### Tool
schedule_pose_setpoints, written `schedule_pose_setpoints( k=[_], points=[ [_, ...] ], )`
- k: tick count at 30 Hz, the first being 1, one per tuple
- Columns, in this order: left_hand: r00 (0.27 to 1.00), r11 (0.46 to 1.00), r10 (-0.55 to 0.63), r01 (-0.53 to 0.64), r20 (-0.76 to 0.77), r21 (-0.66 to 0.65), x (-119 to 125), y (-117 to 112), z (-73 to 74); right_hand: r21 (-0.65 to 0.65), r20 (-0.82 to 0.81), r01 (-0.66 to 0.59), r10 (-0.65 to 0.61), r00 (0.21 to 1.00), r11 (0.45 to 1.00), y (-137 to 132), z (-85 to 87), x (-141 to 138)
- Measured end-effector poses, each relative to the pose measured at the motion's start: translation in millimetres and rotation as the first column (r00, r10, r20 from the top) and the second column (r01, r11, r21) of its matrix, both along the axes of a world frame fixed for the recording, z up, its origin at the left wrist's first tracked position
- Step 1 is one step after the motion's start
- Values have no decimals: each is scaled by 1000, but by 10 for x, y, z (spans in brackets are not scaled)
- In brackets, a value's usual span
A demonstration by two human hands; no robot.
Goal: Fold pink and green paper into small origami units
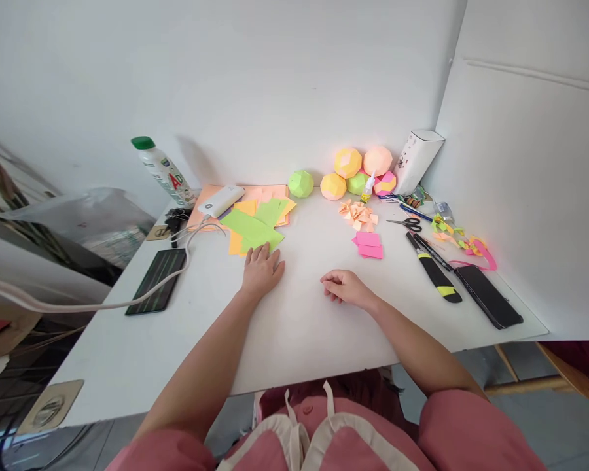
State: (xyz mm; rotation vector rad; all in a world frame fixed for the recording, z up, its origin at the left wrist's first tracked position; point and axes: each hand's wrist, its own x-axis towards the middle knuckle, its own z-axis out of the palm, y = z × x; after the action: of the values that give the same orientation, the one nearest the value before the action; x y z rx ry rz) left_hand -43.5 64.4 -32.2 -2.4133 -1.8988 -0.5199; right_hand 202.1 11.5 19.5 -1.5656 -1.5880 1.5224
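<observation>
My left hand (262, 271) lies flat on the table with its fingers stretched out. Its fingertips reach the lower edge of a green paper sheet (251, 226), which overlaps yellow-orange paper (235, 243). To the right, my right hand (346, 286) rests on its side on the tabletop, fingers loosely curled in, and no object shows in it. Beyond it lie small pink paper pieces (369, 244) and a heap of folded peach paper pieces (359, 214). A small glue bottle (368, 188) stands behind the heap, in front of several faceted paper balls (347, 163). One green paper ball (301, 184) sits apart.
Scissors (406, 224), a utility knife (434, 269), a pen (430, 250) and a black phone (488, 296) lie at right. At left are a dark tablet (157, 281), a power bank (220, 201) with a white cable (191, 252), and a bottle (161, 171).
</observation>
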Motion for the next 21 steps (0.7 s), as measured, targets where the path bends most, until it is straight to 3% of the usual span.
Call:
schedule_pose_setpoints(
  k=[8, 15, 21],
  points=[
    [996, 998, 65, -66, 67, 14, 3, 22, -21, 28, 46, -28, 27, 999, 999, -9, -31, 3],
    [970, 978, 205, -208, 130, 7, -45, 72, -30, 44, 52, -50, 48, 998, 998, -1, -84, 19],
    [972, 976, 215, -211, 100, -48, -97, 39, 44, 52, 59, -58, 55, 997, 997, -11, -62, 12]
  ],
)
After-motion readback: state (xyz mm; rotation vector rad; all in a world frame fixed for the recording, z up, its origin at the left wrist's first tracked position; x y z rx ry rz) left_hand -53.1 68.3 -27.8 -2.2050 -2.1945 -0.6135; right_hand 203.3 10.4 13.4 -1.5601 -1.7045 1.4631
